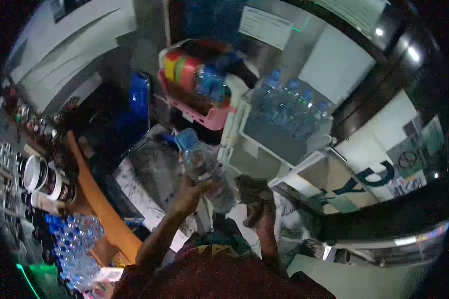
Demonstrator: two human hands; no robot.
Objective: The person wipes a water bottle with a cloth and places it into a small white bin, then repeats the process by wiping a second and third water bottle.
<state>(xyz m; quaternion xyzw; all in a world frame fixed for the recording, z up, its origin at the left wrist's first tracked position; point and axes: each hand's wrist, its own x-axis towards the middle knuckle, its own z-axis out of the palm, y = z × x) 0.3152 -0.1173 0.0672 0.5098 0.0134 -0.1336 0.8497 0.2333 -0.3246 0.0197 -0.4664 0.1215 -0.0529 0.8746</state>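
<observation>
In the head view, my left hand [192, 193] is wrapped round the side of a large clear plastic bottle [209, 174]. The bottle tilts, its light-blue capped end up and to the left, its base toward my right hand. My right hand [265, 205] grips a dark, crumpled cloth [251, 188] close beside the bottle's base. Most of the fingers of that hand are hidden by the cloth. Both hands are in front of my torso, over a pale, dark-smudged surface [157, 172].
Several clear bottles [289, 107] stand on a white-framed rack [264, 154] ahead right. A pink basket [212, 117] with colourful items sits ahead. To the left runs an orange table edge [92, 192], with tubs [47, 182] and more blue-capped bottles [77, 249] by it.
</observation>
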